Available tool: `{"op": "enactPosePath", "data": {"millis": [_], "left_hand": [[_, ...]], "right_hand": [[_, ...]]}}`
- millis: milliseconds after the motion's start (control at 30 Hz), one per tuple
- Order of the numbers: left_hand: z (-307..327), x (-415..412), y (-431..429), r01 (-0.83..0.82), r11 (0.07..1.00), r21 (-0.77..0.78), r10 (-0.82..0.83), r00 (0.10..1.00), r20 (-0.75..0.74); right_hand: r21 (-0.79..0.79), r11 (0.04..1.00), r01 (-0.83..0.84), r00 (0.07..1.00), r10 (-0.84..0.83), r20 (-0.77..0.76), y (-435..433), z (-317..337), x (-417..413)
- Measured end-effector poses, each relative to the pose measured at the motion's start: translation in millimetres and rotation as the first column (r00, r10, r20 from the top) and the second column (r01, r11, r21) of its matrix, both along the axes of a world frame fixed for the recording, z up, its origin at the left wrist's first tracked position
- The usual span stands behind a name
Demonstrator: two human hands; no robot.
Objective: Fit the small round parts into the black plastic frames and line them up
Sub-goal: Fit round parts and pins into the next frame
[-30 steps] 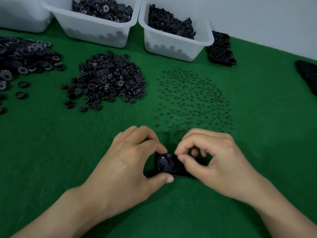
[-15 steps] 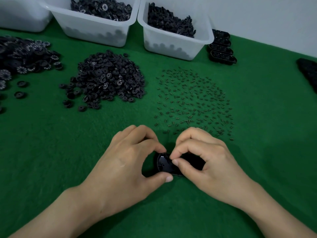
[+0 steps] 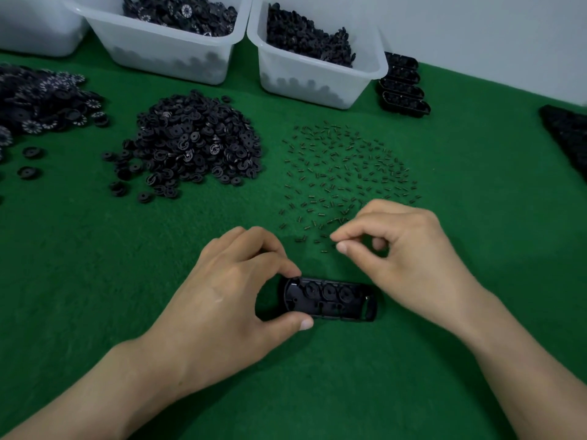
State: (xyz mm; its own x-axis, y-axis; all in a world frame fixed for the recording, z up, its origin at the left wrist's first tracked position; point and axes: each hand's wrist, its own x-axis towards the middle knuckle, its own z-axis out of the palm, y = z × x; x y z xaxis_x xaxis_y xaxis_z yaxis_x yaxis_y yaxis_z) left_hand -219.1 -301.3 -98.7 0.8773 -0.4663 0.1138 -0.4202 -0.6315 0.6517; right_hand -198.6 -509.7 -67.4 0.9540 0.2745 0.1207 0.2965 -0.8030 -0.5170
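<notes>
The black frame lies flat on the green mat, at 3 o'clock from the left hand. That hand grips the frame's left end. Its first finger is curled over the top edge and its thumb presses the bottom edge. Three round parts sit in a row inside the frame.

The right hand is at 1 o'clock from the frame and does not touch it. Its fingers are curled, with the thumb and first fingertip almost together. They may be pinching one of the tiny pins spread at 12 o'clock, but I cannot tell.
</notes>
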Motion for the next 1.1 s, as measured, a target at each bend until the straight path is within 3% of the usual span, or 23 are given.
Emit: {"op": "enactPosePath", "data": {"millis": [167, 267, 600, 833, 1100], "left_hand": [[0.0, -0.7, 0.4, 0.002, 1.0, 0.008, -0.002, 1.0, 0.005], [-0.8, -0.5, 0.7, 0.0, 1.0, -0.001, 0.0, 1.0, 0.006], [0.2, -0.3, 0.0, -0.003, 1.0, -0.004, 0.003, 1.0, 0.008], [-0.2, -0.7, 0.5, -0.01, 1.0, -0.007, 0.01, 1.0, -0.002], [0.2, -0.8, -0.4, -0.009, 1.0, -0.008, 0.009, 1.0, 0.006]], "right_hand": [[-0.243, 0.967, -0.08, 0.997, 0.077, -0.022, 14.6, -1.0, 5.7], [-0.274, 0.957, -0.094, 0.995, 0.096, -0.005, 14.1, -1.5, 3.9], [-0.227, 0.969, -0.098, 0.992, 0.075, -0.106, 10.7, 0.9, 7.0], [0.144, 0.987, -0.069, 0.99, 0.085, -0.109, 3.0, -1.5, -22.0], [0.151, 0.985, -0.084, 0.995, 0.092, -0.045, 2.0, -14.7, -32.2]]}}
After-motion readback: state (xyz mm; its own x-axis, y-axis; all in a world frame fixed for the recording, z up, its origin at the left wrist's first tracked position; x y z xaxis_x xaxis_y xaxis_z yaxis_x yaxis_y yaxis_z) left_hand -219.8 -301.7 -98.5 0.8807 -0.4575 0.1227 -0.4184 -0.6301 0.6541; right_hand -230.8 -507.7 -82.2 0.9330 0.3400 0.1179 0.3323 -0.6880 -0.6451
